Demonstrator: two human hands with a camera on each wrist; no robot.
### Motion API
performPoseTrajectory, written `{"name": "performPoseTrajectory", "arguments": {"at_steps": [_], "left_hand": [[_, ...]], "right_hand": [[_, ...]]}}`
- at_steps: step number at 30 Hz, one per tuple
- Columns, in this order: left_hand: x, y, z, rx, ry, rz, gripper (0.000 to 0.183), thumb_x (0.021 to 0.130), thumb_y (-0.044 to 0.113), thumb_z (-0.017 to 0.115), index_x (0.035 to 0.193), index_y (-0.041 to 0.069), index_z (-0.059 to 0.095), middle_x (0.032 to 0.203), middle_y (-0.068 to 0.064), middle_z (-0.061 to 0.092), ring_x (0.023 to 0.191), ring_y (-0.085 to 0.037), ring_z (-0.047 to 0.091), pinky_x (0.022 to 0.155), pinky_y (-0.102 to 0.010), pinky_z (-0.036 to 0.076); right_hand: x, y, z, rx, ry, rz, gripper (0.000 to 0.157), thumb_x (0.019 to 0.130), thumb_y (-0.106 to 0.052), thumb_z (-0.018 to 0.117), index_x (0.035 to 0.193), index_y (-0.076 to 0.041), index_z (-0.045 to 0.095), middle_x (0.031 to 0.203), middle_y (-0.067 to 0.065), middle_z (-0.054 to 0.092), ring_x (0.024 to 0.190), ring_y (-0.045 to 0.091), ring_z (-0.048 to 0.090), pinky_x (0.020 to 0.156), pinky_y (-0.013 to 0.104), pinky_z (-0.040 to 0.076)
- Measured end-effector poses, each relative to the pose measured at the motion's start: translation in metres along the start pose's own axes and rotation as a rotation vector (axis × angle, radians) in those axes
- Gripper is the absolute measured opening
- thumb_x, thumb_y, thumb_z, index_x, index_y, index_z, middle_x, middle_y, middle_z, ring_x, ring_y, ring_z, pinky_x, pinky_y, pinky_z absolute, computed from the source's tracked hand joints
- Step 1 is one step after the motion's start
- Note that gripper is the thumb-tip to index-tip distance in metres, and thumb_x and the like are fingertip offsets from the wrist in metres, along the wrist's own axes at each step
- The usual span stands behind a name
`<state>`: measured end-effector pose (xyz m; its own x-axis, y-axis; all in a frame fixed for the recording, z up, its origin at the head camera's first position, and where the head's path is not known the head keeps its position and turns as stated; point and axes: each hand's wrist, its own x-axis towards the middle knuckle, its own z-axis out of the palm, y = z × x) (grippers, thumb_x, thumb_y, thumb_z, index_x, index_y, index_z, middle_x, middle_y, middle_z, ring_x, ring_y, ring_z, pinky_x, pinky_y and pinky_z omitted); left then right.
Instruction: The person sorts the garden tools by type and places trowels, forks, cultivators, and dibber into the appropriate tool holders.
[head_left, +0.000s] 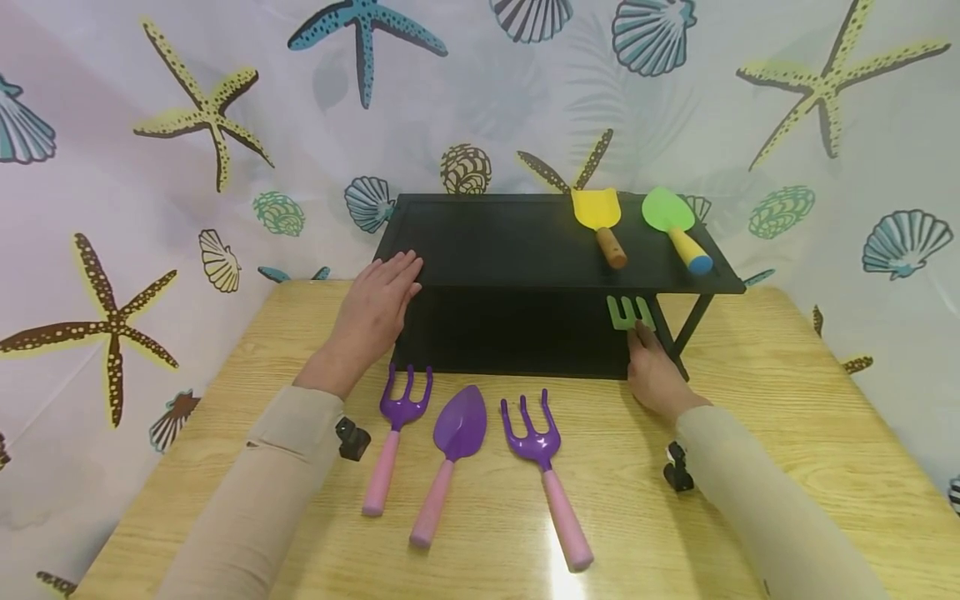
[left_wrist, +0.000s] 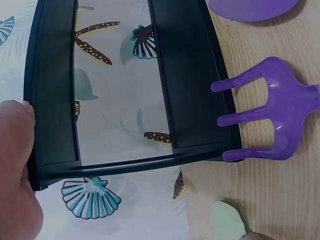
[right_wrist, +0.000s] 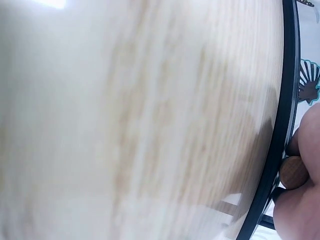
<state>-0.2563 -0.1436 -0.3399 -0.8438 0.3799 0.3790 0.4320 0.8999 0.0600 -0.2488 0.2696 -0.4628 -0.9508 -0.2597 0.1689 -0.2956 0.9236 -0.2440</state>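
A black two-tier rack (head_left: 487,250) stands at the back of the table. My left hand (head_left: 378,304) rests on the left edge of its upper shelf, fingers extended. At the right end of the lower shelf (head_left: 510,337), my right hand (head_left: 654,379) grips a small green hand fork (head_left: 622,321), its tines pointing away from me under the upper shelf. A round brown handle end (right_wrist: 293,172) shows between the fingers in the right wrist view. On the upper shelf lie a yellow shovel (head_left: 597,208) with a brown handle and a green trowel (head_left: 663,208) with a yellow-and-blue handle.
In front of the rack lie a purple hand fork (head_left: 403,410) at left, a purple trowel (head_left: 461,421) beside it and another purple fork (head_left: 534,446), all with pink handles. Behind hangs a cloth (head_left: 465,92) printed with starfish and shells. The table (head_left: 787,383) is wood-grained.
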Motion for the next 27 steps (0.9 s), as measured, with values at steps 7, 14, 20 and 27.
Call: {"name": "performPoseTrajectory", "arguments": {"at_steps": [7,14,20,27], "left_hand": [[0.000,-0.001,0.001,-0.017,0.009,-0.001,0.047,0.105,0.024,0.047,0.149,0.006,0.044,0.155,-0.013,0.043,0.147,-0.028,0.037,0.125,-0.044,0.025],[0.000,0.001,0.004,-0.025,0.016,-0.008,0.047,0.105,0.025,0.046,0.149,0.006,0.044,0.156,-0.012,0.042,0.147,-0.028,0.037,0.125,-0.044,0.024],[0.000,0.000,0.005,-0.028,0.038,-0.001,0.047,0.105,0.023,0.048,0.148,0.006,0.045,0.155,-0.013,0.044,0.146,-0.028,0.038,0.125,-0.044,0.025],[0.000,0.000,0.005,-0.026,0.049,0.008,0.047,0.105,0.024,0.048,0.148,0.006,0.045,0.155,-0.013,0.044,0.146,-0.028,0.039,0.124,-0.044,0.026]], "right_hand": [[-0.001,-0.001,-0.001,0.041,0.008,0.018,0.052,0.097,-0.002,0.043,0.140,0.025,0.031,0.151,0.043,0.024,0.139,0.058,0.028,0.115,0.064,0.029],[-0.011,-0.014,-0.014,0.106,-0.004,0.062,0.057,0.100,-0.012,0.045,0.147,0.016,0.030,0.159,0.033,0.020,0.146,0.051,0.023,0.119,0.064,0.023],[-0.024,-0.025,-0.022,0.085,0.008,0.005,0.060,0.101,-0.019,0.049,0.149,0.011,0.029,0.162,0.027,0.019,0.148,0.046,0.023,0.119,0.061,0.025],[-0.052,-0.049,-0.031,0.103,0.081,-0.098,0.060,0.099,-0.015,0.053,0.148,0.011,0.033,0.160,0.026,0.026,0.147,0.047,0.026,0.117,0.062,0.028]]}}
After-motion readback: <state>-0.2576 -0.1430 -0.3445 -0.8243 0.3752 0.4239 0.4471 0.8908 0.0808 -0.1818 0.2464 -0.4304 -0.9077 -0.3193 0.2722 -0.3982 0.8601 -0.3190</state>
